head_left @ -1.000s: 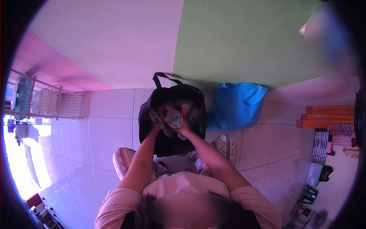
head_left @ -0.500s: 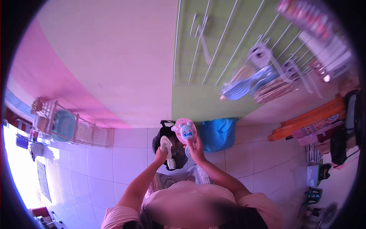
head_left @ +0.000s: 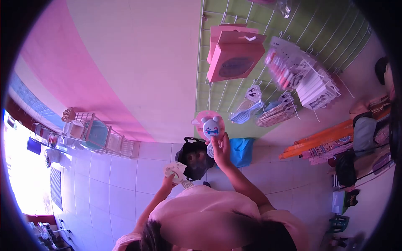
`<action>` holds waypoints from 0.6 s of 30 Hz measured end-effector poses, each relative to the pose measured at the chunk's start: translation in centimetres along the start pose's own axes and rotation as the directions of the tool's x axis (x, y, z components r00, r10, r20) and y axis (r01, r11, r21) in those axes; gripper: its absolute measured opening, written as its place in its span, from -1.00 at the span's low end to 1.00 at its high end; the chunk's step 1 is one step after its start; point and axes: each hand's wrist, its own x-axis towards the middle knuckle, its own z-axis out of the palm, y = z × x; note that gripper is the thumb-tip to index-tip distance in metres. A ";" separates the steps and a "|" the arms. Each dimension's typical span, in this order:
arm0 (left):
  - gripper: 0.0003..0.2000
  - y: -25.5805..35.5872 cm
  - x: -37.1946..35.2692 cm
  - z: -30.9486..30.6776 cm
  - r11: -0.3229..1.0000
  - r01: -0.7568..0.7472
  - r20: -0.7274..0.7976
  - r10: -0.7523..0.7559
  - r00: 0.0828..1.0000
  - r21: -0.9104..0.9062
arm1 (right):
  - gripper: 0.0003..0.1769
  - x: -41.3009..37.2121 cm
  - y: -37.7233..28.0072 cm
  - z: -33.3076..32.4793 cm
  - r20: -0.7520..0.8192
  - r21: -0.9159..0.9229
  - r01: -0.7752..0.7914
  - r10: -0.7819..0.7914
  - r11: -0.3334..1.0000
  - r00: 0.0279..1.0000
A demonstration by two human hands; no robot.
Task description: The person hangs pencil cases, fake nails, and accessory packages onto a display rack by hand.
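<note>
My right hand point(head_left: 222, 150) is raised in front of the wall rack. It grips a pink rounded item point(head_left: 202, 116) with a white, bear-eared piece on its front that bears a blue and pink picture. A pale ringed round part point(head_left: 210, 151) shows below that hand. Lower and to the left, my left hand point(head_left: 168, 181) is closed on a whitish item with a wavy edge point(head_left: 176, 169). Another pale ringed part point(head_left: 187, 184) shows beside it. The exact kind of both items cannot be made out. Between my hands, a black bag point(head_left: 193, 161) stands open on the floor.
A blue bag point(head_left: 241, 152) stands by the wall. Above hangs a white wire rack point(head_left: 234, 94) with pink boxes point(head_left: 234, 60), brushes in packs point(head_left: 247, 111) and white packets point(head_left: 317, 88). A shelf with baskets point(head_left: 97, 134) is at left; orange cloth point(head_left: 312, 144) at right.
The view has tilted up, showing more of the rack and the pink boxes. My right hand has risen with the pink item. My left hand has moved left and down, away from the black bag.
</note>
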 end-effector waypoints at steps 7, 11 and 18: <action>-0.57 3.1 -2.9 2.9 0.993 0.060 -0.090 -0.069 0.994 -0.106 | -0.77 2.2 1.6 -0.8 -0.005 -0.023 -0.041 0.041 0.999 0.999; -0.57 5.2 -3.6 5.6 0.991 -0.004 -0.095 -0.009 0.995 -0.131 | -0.75 2.7 2.1 -1.1 0.071 0.021 0.000 -0.001 1.000 0.997; -0.51 6.5 -2.8 6.6 0.976 -0.065 -0.003 0.065 0.998 -0.206 | -0.70 3.8 3.5 -1.4 0.012 -0.056 -0.007 0.008 0.998 1.000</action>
